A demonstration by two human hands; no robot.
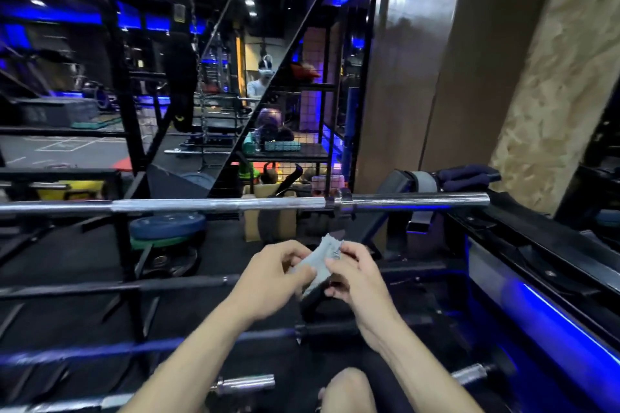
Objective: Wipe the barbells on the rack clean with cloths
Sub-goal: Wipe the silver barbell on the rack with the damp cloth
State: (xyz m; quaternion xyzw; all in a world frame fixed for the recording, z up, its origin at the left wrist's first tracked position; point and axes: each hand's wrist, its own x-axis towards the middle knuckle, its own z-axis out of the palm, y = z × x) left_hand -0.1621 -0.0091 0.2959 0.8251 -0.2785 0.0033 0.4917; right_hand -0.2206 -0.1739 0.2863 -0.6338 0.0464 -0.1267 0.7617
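Holding a small grey cloth (318,263) between them, left hand (268,282) and right hand (355,278) with fingers curled pinching it, below the chrome barbell (235,204) lying horizontally across the black rack (124,245)

no text, label, brand or number can be read anywhere. the dark hanging bag (181,77) carries a pale patch near its top and a yellow mark near its bottom, both too blurred to make out as letters. the stacked weight plates (167,228) show faint raised marks on their faces, too small and dim to read. the gym floor (60,144) bears white painted lines forming boxes, with no figures legible in them.
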